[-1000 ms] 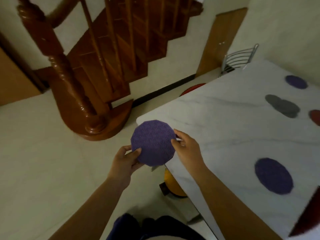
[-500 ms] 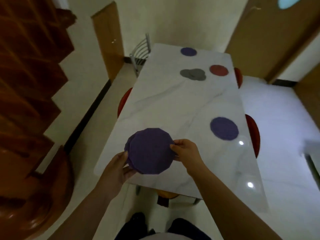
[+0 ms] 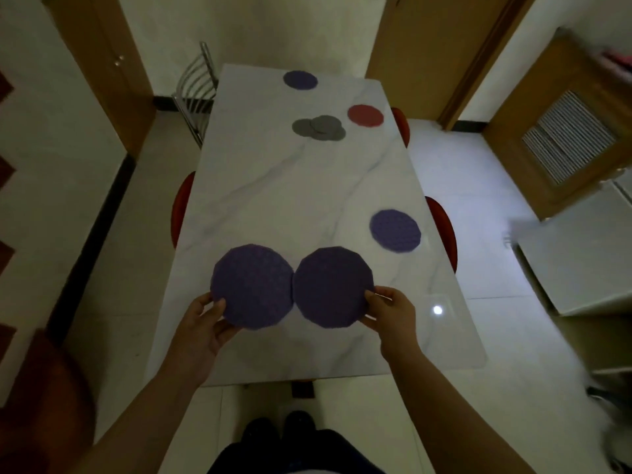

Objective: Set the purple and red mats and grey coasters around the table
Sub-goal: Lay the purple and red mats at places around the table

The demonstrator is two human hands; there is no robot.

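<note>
I stand at the near end of a long white marble table [image 3: 273,186]. My left hand [image 3: 201,325] grips one round purple mat [image 3: 252,285] and my right hand [image 3: 390,311] grips a second purple mat [image 3: 332,287]. Both are held side by side, edges touching, just above the near end of the table. Another purple mat [image 3: 395,230] lies at the right edge and one more purple mat [image 3: 300,84] at the far end. A red mat [image 3: 365,116] lies far right. Several grey coasters [image 3: 318,128] overlap in a heap beside it.
Red stool seats stick out from under the table at the left [image 3: 179,208] and right [image 3: 444,230], with another at the far right [image 3: 400,126]. A metal chair [image 3: 196,90] stands at the far left corner. A white cabinet [image 3: 581,254] is on the right, stairs on the left.
The view has swung from the stairs to the table's length. The stacked purple mats in my hands have been pulled apart, one in each hand, side by side.
</note>
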